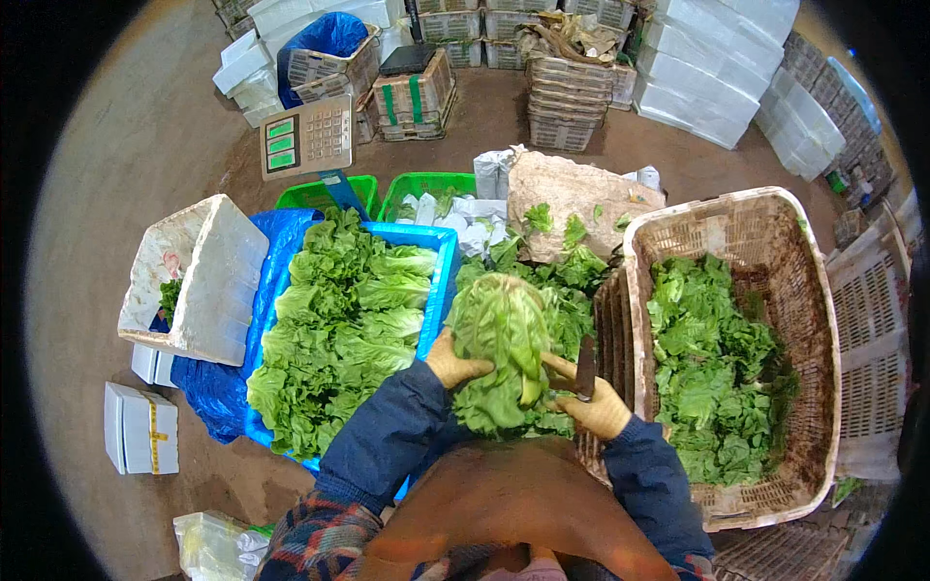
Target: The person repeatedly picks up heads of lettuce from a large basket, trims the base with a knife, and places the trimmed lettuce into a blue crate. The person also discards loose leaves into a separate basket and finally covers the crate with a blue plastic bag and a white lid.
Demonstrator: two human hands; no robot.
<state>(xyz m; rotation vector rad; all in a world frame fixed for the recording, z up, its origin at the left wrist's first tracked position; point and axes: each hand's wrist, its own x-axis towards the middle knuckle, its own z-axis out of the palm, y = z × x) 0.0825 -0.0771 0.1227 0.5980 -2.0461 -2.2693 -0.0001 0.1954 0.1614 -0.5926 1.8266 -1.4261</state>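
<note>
A head of leaf lettuce (pixel 501 327) is held up in front of me, its pale cut base turned away from my body. My left hand (pixel 455 361), in a yellowish work glove, grips its left side. In my right hand (pixel 594 403), gloved alike, is a knife (pixel 585 363) with a dark, stained blade pointing away from me. The fingers of that hand also reach the lettuce's right side. Loose lettuce leaves (pixel 570 316) lie beneath and beyond the held head. On the left, a blue crate (pixel 447 254) holds rows of lettuce heads (pixel 341 327).
To the right stands a dirty plastic basket (pixel 825 305) with loose leaves (pixel 708 378) inside. Beyond the leaves is a woven sack (pixel 574 192). A scale display (pixel 307 136) rises behind the blue crate. A foam box (pixel 225 283) sits left, and stacked crates (pixel 567 109) stand farther back.
</note>
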